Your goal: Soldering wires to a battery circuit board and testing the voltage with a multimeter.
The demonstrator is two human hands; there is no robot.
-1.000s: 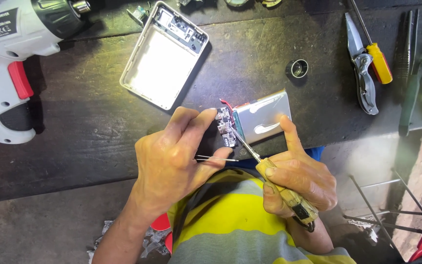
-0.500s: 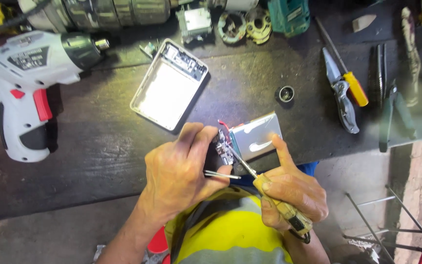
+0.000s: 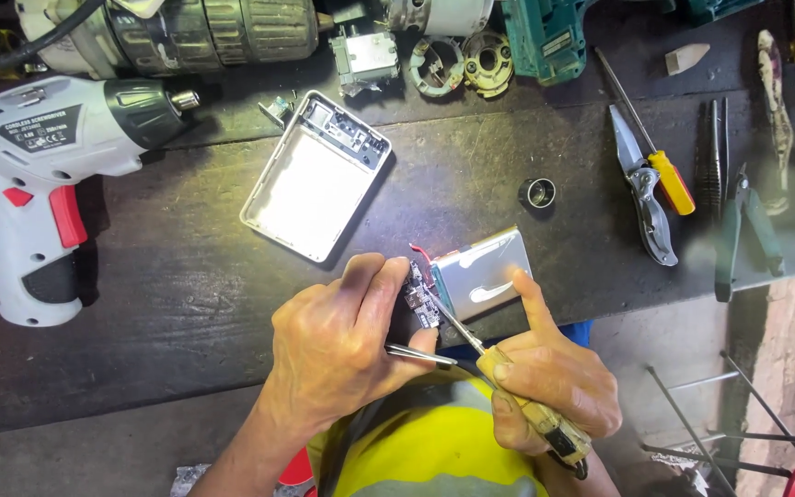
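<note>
Dark cluttered workbench [image 3: 186, 304] — left hand [image 3: 347, 345] pinches small circuit board [image 3: 419, 296] at front edge, tweezers [image 3: 416, 353] tucked under thumb, steadying it while right hand [image 3: 554, 391] grips soldering iron [image 3: 508, 387], forefinger pinning silver battery pouch [image 3: 480, 273].

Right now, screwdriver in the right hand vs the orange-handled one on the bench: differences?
The held screwdriver has a pale yellowish handle; the orange-handled screwdriver is bright orange. The held one is gripped in the right hand, tip at the small circuit board; the orange one lies untouched beside the pliers. Both have slim metal shafts.
</note>
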